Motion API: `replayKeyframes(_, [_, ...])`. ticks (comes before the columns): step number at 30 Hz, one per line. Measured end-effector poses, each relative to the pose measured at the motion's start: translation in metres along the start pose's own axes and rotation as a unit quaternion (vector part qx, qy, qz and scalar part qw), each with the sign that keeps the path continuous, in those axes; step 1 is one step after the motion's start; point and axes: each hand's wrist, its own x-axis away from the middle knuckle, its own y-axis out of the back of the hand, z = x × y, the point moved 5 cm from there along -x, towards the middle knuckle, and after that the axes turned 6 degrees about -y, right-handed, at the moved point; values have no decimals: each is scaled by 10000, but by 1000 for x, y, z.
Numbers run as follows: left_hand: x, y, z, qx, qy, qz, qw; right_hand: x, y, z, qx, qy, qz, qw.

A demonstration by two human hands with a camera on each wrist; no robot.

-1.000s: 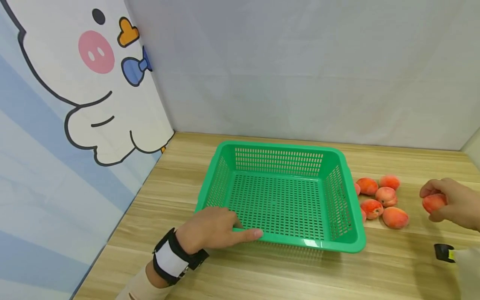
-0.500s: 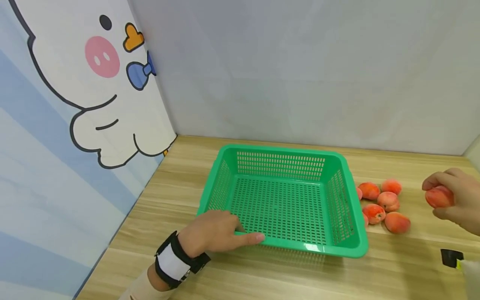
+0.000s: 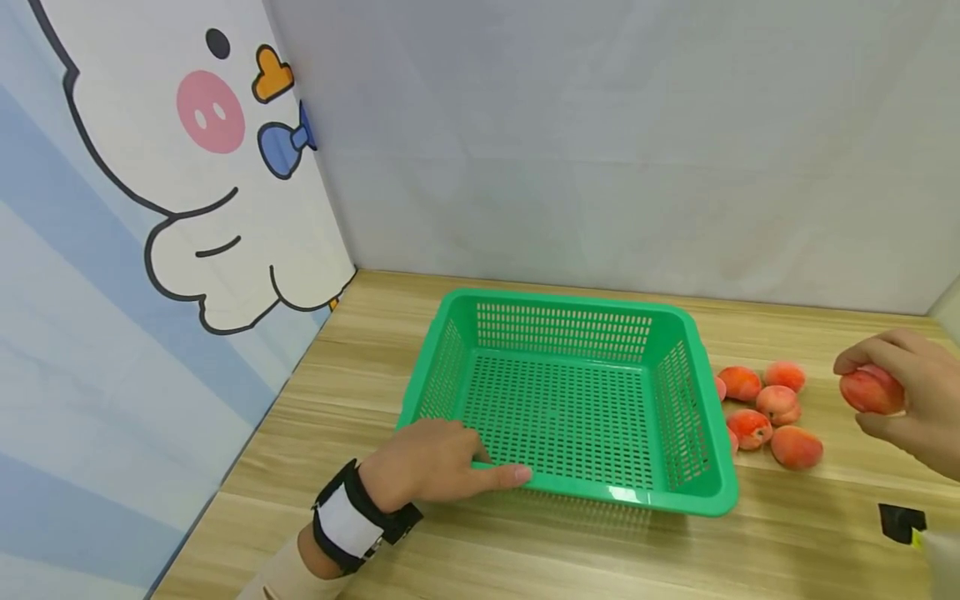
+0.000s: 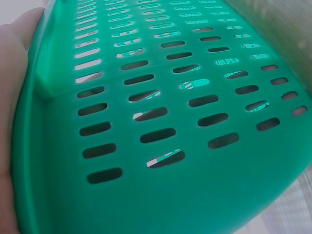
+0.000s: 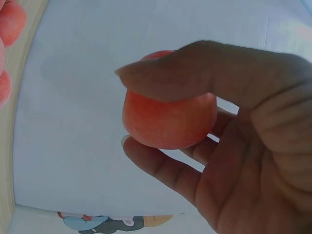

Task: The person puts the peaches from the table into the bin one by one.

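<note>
A green plastic basket [image 3: 555,487] with slotted walls stands on the table in the head view. My left hand [image 3: 438,462] grips its near rim toward the left corner, thumb lying along the rim; the left wrist view shows the slotted wall [image 4: 161,195] close up. At the right edge of the head view, my right hand [image 3: 911,396] holds a red-orange peach [image 3: 872,390] between thumb and fingers, above the table. In the right wrist view the thumb crosses the front of the peach [image 5: 168,122], with fingers curled behind it.
Several more peaches [image 3: 778,404] lie together right of the basket, some partly hidden by its wall. A black strap-like piece [image 3: 900,523] shows near the right sleeve. A pale curtain [image 3: 600,150] closes off the table's back, and a cartoon-printed cloth [image 3: 112,333] the left.
The camera view has shifted slightly, so the whole scene sits a little lower and further right. The right hand keeps hold of the peach and turns slightly; the left stays on the rim.
</note>
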Motion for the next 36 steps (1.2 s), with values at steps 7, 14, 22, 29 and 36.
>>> replayKeyframes(7, [0, 0, 0, 16, -41, -26, 10000, -5, 2, 14, -144, 171, 5, 9997])
replayKeyframes(14, [1, 0, 0, 21, -47, -37, 10000, -5, 0, 19, -160, 152, 213, 9995])
replayKeyframes(22, [1, 2, -1, -29, -86, -59, 9999, -7, 0, 22, -185, 217, 203, 9994])
replayKeyframes(29, [1, 2, -2, -27, -73, -27, 10000, -7, -1, 26, -226, 215, 221, 9993])
replayKeyframes(36, [2, 2, -1, 44, -37, -26, 10000, -10, -4, 31, -296, 397, 91, 9987])
